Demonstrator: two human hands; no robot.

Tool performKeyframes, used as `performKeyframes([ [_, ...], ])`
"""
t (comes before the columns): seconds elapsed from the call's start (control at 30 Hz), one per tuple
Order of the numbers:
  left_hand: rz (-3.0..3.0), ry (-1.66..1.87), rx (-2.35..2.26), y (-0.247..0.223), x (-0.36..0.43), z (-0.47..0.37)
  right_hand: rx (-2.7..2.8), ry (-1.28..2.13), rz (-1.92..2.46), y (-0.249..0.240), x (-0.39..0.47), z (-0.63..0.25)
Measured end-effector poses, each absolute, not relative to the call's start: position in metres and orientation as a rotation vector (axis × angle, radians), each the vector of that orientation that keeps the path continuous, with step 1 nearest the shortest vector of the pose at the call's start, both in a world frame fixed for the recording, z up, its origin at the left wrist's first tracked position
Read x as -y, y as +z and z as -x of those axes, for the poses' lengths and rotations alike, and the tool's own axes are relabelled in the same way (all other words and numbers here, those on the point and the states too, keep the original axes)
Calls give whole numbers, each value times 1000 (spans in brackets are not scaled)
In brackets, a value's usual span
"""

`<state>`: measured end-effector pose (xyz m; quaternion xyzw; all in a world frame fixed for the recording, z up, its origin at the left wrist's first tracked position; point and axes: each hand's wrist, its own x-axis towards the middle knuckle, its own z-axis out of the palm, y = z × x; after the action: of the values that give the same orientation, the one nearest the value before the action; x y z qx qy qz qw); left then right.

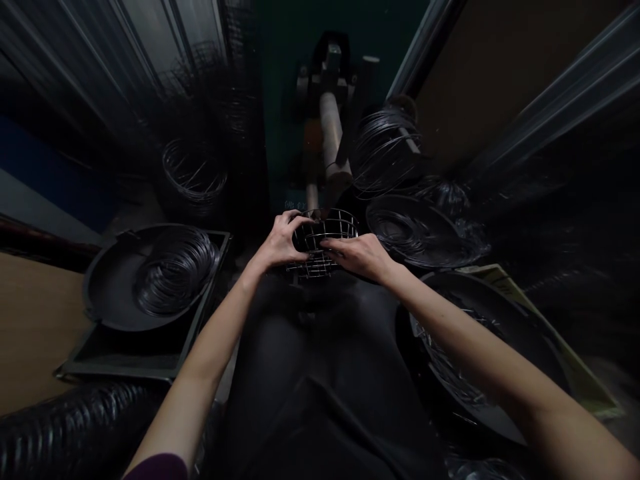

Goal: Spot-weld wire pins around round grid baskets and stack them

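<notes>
Looks to me like the positioning step: a wire basket (319, 264) is up in the air between the person's lap and the machine (331, 127), right by its lower rod (312, 196). Left hand (283, 241) is spread pretty wide, fingers up top and thumb below, holding the basket's left side. Right hand (361, 255) is much narrower, fingers bunched in what I'd call a pinch on the near wires, though the exact contact is too dark to make out. I'd say any move from here calls for the left steadying while the right does the fine adjusting.

The basket itself is thin, shiny metal wire, with a curved rim, open squarish gaps, and denser mesh at the near end. Can't tell if it touches the rod.
</notes>
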<state>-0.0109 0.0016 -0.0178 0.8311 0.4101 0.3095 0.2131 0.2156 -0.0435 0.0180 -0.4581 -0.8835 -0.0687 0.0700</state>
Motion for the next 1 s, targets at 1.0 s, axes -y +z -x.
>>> performKeyframes([
  [1.0, -2272, 782, -1198, 0, -63, 9, 2026, -6, 1559, 1, 5, -219],
])
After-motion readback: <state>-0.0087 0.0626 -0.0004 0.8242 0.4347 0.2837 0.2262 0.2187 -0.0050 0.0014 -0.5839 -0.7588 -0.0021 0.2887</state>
